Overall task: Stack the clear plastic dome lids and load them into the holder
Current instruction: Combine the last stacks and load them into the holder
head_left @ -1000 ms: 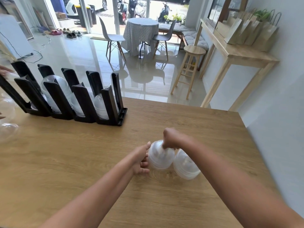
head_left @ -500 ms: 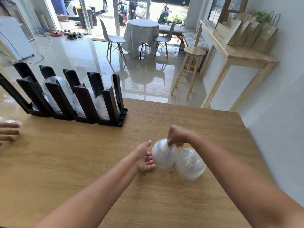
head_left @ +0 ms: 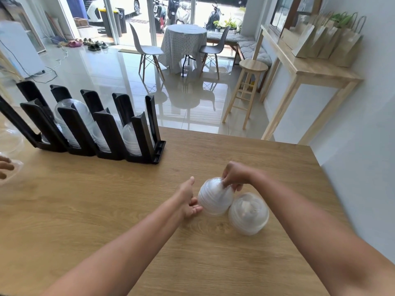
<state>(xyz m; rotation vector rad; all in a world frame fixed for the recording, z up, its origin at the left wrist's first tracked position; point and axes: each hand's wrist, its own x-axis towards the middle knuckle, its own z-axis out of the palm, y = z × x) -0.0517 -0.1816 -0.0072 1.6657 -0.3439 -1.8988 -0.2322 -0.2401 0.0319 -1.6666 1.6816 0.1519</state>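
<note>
Wooden bench (head_left: 106, 210) fills the lower frame. Right hand (head_left: 235, 175) fingers pinch the top of a lid stack (head_left: 214, 196) at centre; left hand (head_left: 188, 199) waits open beside it. Lids look light and slippery, probably easy to crush.

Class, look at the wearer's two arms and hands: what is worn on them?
Nothing that shows. The left hand and right hand are bare, with no gloves, rings or watch visible. Both forearms are uncovered up to the picture's edge, with no sleeves in view.
</note>
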